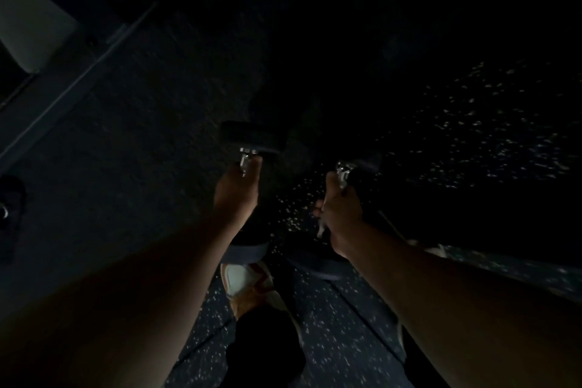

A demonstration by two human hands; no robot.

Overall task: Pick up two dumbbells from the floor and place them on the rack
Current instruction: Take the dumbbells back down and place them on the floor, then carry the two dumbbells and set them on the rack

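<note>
The scene is very dark, and much of it cannot be made out. The left hand is wrapped around the handle of the left dumbbell, fingers closed over the shiny metal bar, which shows just beyond the knuckles. One dark weight head of that dumbbell sits past the hand, and the other lies on the near side of the wrist, directly above the shoe. The right hand is likewise clamped on the handle of the right dumbbell, with a glint of bar at its far end and a dark round head on the near side, below the wrist. Both dumbbells run roughly lengthwise away from the person, side by side and apart from each other, with the shoe between them and slightly nearer the body. Whether the dumbbells touch the floor or hang just above it cannot be told in this light. The floor is dark with pale flecks, clearest to the right of the shoe. The shoe is white and tan, with a dark trouser leg above it. Far to the left of the shoe, a pale straight edge runs diagonally across the floor; what it belongs to is unclear.
</note>
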